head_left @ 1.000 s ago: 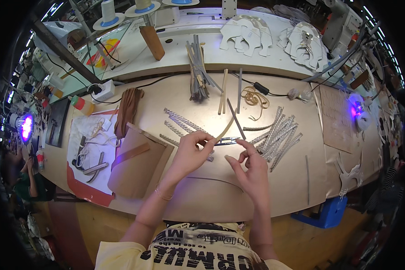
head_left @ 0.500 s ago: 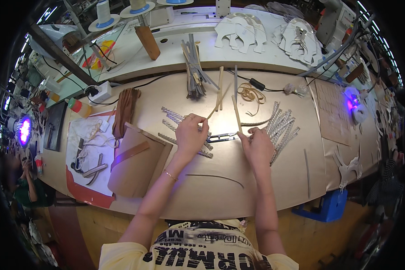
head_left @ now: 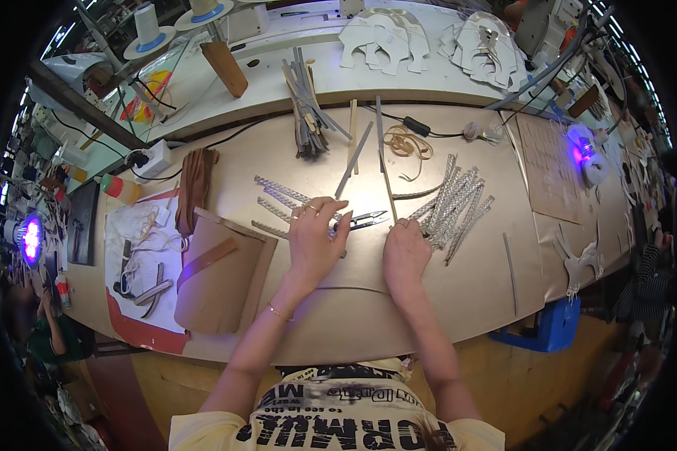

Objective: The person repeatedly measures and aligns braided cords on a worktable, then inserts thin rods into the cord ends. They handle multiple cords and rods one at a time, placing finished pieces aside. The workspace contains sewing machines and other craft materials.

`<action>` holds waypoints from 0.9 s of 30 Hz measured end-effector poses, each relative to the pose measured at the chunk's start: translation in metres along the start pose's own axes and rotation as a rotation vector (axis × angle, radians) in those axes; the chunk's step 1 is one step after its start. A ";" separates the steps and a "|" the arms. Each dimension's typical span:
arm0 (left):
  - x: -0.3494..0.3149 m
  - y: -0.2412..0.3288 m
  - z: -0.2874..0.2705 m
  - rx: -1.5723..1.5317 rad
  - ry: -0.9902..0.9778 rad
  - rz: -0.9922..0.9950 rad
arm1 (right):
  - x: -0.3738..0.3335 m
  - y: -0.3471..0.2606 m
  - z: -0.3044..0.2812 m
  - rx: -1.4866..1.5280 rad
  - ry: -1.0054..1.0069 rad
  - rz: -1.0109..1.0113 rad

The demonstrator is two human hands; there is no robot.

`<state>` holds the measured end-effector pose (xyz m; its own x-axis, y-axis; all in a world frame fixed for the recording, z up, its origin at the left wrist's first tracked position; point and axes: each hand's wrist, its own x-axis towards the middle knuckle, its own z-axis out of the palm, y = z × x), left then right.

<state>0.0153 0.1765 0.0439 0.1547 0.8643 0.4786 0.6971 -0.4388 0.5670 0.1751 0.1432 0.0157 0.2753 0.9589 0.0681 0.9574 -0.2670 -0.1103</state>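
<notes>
My left hand is closed, its fingertips at the lower end of a narrow grey strip that slants up to the right. Partly beneath that hand lie small thread snips, blades pointing right. Several braided silvery cords stick out past its left side. Fingers curled, my right hand grips the lower end of a thin strip that runs up and away over the table. Just right of it a bunch of braided cords is fanned out.
A tied bundle of grey and tan strips stands behind the hands. Beyond my right hand lie a coiled tan lace and a cable switch. Brown leather pieces and a white sheet are at left; a lit lamp is at right.
My right hand has turned and curled inward, its strip now tilting differently. In my left hand the strip shows its grey side instead of tan. The whole view has shifted slightly.
</notes>
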 end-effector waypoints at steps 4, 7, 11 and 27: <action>-0.016 0.025 -0.012 -0.333 -0.159 -0.177 | 0.005 0.022 -0.031 0.461 -0.127 -0.047; -0.032 0.044 -0.026 -0.413 -0.101 -0.071 | -0.003 0.037 -0.062 1.288 -0.409 0.168; -0.038 0.063 -0.038 -0.345 -0.023 0.084 | -0.016 0.032 -0.091 1.671 -0.488 0.220; -0.013 0.071 -0.069 -0.383 -0.045 -0.065 | -0.050 0.002 -0.101 0.706 0.525 -0.430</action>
<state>0.0148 0.1169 0.1240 0.1558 0.8994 0.4085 0.3958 -0.4357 0.8084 0.1725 0.0854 0.1121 0.0828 0.7511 0.6550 0.7595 0.3780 -0.5294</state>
